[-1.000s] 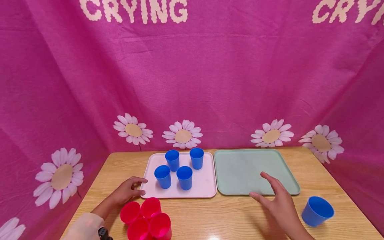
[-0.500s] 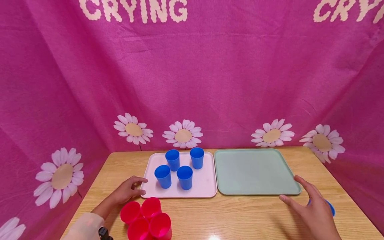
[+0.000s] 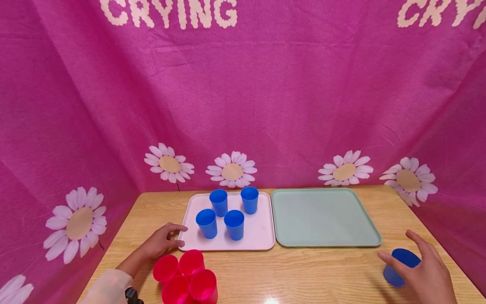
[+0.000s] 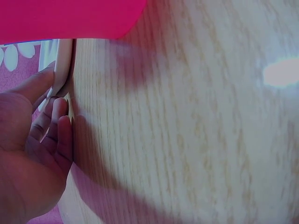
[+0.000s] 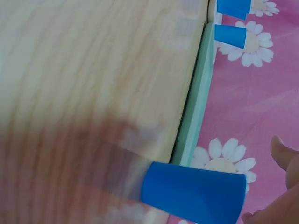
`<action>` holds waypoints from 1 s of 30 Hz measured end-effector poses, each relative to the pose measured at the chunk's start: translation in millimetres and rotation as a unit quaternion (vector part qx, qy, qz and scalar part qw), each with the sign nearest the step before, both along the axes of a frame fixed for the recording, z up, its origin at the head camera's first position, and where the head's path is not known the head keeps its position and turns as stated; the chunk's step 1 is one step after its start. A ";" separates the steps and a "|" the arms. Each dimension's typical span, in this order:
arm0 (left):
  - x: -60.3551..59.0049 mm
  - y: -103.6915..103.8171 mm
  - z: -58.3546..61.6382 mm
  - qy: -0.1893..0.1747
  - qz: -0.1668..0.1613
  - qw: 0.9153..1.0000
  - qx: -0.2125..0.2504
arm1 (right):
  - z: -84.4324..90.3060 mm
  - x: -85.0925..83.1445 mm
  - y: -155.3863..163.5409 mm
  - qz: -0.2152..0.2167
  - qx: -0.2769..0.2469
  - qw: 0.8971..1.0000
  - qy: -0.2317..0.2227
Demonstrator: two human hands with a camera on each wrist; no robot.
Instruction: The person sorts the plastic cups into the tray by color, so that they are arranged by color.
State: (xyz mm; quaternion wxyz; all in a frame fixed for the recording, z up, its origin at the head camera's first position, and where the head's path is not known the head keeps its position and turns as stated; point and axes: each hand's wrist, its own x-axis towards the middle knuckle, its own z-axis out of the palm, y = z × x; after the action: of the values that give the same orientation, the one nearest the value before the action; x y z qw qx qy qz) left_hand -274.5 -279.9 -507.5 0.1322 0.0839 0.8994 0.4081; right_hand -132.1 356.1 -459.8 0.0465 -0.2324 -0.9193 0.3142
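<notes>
Blue plastic cup (image 3: 400, 264) stands upright on the wooden table (image 3: 303, 274).

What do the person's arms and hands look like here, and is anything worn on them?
Both hands are bare, with no gloves or rings that I can see. The left hand comes out of a pale, cream-coloured long sleeve, and a dark watch-like band sits at that wrist. The right hand shows no sleeve in the head view; its wrist is cut off by the picture's edge.
</notes>
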 end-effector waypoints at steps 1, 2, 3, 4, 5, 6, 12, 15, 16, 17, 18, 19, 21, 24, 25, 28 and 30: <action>0.1 -0.1 -0.2 -0.001 -0.001 1.000 0.000 | -1.6 -0.1 1.9 -0.001 -0.002 1.000 -0.007; 0.1 -0.3 -0.5 -0.001 -0.001 1.000 0.000 | -3.0 -0.4 3.4 -0.004 -0.008 1.000 -0.016; 0.1 -0.3 -0.7 -0.003 0.002 1.000 0.001 | -4.9 -0.7 5.1 -0.005 -0.010 1.000 -0.024; 0.0 -0.5 -1.1 -0.002 0.002 1.000 0.000 | -6.9 -1.0 6.9 -0.005 -0.012 0.999 -0.030; 0.1 -0.4 -0.8 -0.002 0.005 1.000 0.001 | -8.8 -1.2 8.6 -0.004 -0.015 0.999 -0.036; 0.1 -0.4 -0.7 0.000 0.002 1.000 0.001 | -10.7 -1.8 10.3 -0.004 -0.022 0.999 -0.044; 1.0 0.5 1.8 0.000 0.001 1.000 0.006 | -21.4 -6.1 20.4 0.014 -0.058 0.996 -0.068; 0.2 0.0 0.8 0.000 0.002 1.000 0.001 | -24.7 -6.0 21.7 0.012 -0.067 0.995 -0.078; -0.2 -0.3 0.1 0.000 0.002 1.000 -0.002 | -25.4 -5.5 21.7 0.011 -0.070 0.994 -0.083; -0.7 -0.6 -0.5 0.001 0.003 1.000 -0.004 | -26.0 -5.0 21.5 0.008 -0.072 0.994 -0.086; -1.1 -0.9 -1.3 0.003 0.002 1.000 -0.007 | -26.3 -4.5 21.1 0.005 -0.074 0.993 -0.089; -1.6 -1.3 -2.1 0.004 0.003 1.000 -0.010 | -26.3 -3.8 20.5 0.003 -0.074 0.993 -0.091; -2.3 -1.8 -3.2 0.005 0.002 1.000 -0.012 | -27.0 -2.6 20.0 -0.001 -0.071 0.993 -0.092; -2.8 -2.4 -3.8 0.006 0.000 1.000 -0.011 | -28.5 -0.8 18.5 -0.005 -0.059 0.994 -0.088; -3.0 -2.4 -4.0 0.007 0.000 1.000 -0.010 | -28.9 -0.1 17.6 -0.008 -0.056 0.995 -0.086; -2.6 -2.1 -3.0 0.005 -0.001 1.000 -0.008 | -30.0 0.9 15.0 -0.015 -0.052 0.995 -0.080; -2.2 -1.8 -2.6 0.003 0.001 1.000 -0.007 | -30.2 0.6 13.4 -0.018 -0.048 0.996 -0.074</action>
State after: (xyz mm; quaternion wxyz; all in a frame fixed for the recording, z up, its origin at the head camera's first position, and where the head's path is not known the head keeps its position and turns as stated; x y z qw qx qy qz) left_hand -276.8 -281.7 -510.1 0.1296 0.0836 0.9025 0.4021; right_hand -131.5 369.5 -490.0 -0.0273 -0.2732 -0.8997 0.3394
